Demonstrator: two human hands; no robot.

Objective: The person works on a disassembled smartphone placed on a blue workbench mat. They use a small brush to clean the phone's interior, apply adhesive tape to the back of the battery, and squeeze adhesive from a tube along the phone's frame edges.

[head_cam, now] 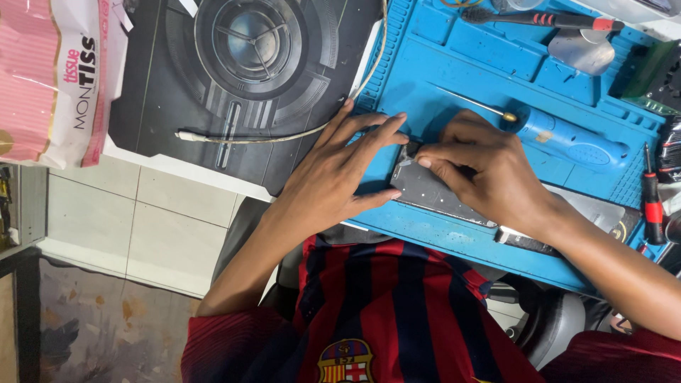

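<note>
A flat grey phone body (pixel 425 190) lies on a blue work mat (pixel 496 78) near its front edge. My left hand (pixel 340 167) rests on the phone's left end, fingers spread, thumb along its lower edge. My right hand (pixel 482 170) covers the right part of the phone, fingertips pinched at its top left corner. Whatever sits under those fingertips is hidden.
A blue electric screwdriver (pixel 567 138) lies just beyond my right hand. A red-handled screwdriver (pixel 652 202) sits at the mat's right edge, a brush (pixel 546 18) at the back. A dark printed board (pixel 248 78) with a white cable (pixel 284 135) lies left; a pink tissue pack (pixel 50 78) far left.
</note>
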